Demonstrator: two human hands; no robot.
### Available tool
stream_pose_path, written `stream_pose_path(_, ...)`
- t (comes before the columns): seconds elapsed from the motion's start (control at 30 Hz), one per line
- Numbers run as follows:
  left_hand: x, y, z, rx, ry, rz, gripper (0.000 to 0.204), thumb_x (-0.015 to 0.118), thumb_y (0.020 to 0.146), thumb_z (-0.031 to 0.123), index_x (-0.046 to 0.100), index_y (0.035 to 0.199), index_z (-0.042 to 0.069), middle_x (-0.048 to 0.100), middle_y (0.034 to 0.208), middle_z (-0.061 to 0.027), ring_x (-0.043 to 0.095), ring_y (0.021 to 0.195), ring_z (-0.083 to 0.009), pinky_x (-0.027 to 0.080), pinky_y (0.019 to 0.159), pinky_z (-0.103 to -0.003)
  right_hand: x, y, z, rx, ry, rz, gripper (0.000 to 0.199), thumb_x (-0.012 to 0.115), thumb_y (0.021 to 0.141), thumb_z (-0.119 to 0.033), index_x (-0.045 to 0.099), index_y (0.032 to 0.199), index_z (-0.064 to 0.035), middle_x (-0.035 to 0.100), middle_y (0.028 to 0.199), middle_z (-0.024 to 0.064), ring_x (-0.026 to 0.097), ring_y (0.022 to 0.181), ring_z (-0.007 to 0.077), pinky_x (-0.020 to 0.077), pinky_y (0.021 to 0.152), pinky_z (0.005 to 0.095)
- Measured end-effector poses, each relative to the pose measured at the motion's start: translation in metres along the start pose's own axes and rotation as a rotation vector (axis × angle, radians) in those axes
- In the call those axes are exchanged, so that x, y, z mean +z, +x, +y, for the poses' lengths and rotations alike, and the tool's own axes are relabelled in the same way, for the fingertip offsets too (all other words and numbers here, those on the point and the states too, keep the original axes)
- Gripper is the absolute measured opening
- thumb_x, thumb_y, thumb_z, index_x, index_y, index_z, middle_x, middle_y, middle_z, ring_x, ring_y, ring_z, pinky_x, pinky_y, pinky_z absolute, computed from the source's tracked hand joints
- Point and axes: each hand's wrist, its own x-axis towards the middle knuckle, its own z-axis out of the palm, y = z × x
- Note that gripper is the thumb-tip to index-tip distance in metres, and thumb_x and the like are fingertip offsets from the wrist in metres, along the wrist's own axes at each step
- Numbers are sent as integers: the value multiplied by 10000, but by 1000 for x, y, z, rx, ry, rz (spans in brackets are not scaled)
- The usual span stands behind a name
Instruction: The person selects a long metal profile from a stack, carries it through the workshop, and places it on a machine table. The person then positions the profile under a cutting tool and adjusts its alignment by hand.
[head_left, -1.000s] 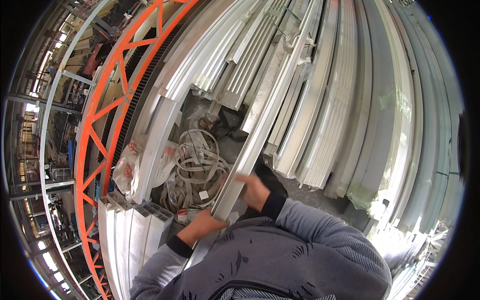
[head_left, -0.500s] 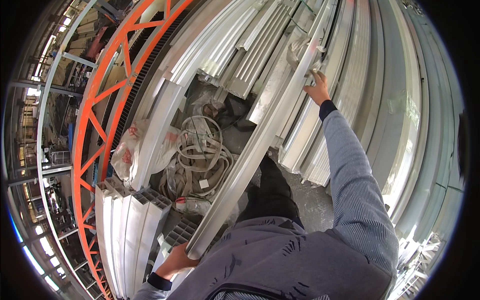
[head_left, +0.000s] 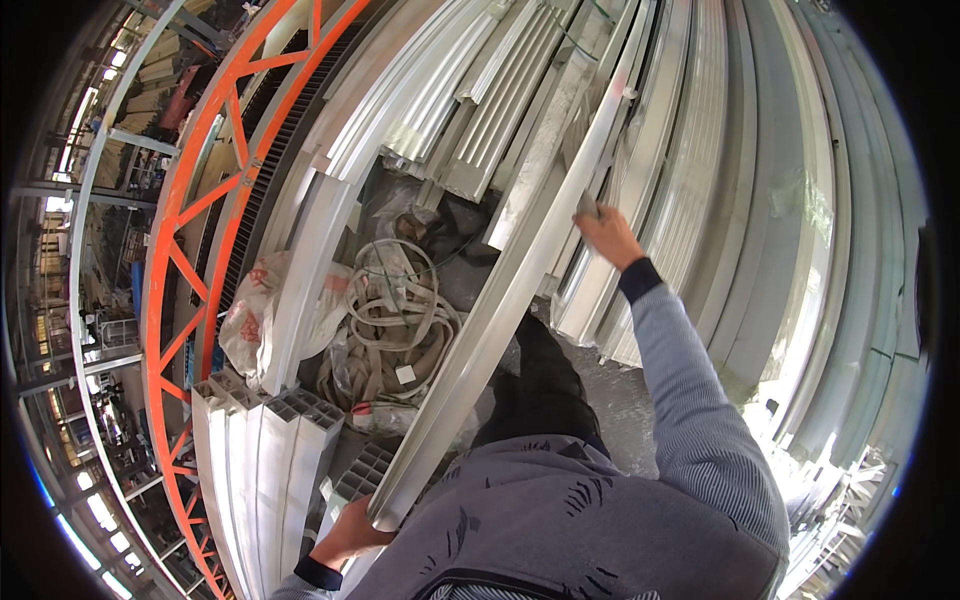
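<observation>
A long, pale metal profile runs diagonally from in front of my body up to the far stacks. Its near end is in my left hand, closed around the edge at the lower left. My right hand is beside the profile's right edge, farther along. Its fingers are closed on a small grey-brown piece whose kind I cannot make out. A loose strip hangs by the profile's left side, partly hidden behind it.
Tangled webbing straps lie left of the profile, next to a white sack. Bundled square tubes stand at the lower left. Long metal profiles are stacked ahead and to the right. An orange lattice frame rises on the left.
My right hand has come back toward my body along the profile, away from the loose strip, and now a small grey-brown piece shows in its fingers. My left hand stays at the near end.
</observation>
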Motion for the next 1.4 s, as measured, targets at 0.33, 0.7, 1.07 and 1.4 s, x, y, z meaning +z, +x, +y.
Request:
stream_pose_path(0.33,38,-8,-43,33,-148,-5,507,812,798,237,645,1211,-5,718,1015,-262,705,1047,-399,537,840,-420,-68,-16,31,-83,-952,85,166,581,901,-181,628,1042,-106,705,850,209,701,848,438,558,752,558)
stream_pose_path(0.7,20,-14,-9,9,-42,8,586,843,698,243,661,1208,18,725,993,-245,708,986,-413,553,836,-417,-122,19,7,40,-1256,-163,196,635,874,-207,719,966,-56,741,948,200,719,916,410,584,817,508)
stream_pose_path(1.07,-25,33,-50,-63,73,-103,365,818,688,175,671,962,-15,704,814,-116,705,791,-224,549,735,-374,-139,-380,75,880,521,-695,316,763,915,-177,696,1140,34,720,972,91,698,903,227,567,849,334)
stream_pose_path(1.4,-39,66,-70,-119,-359,-157,286,810,858,140,661,1033,-32,675,805,-55,688,719,-151,569,666,-311,-90,-565,200,1129,253,-418,244,748,914,-122,721,1111,18,740,978,93,701,891,219,554,783,391)
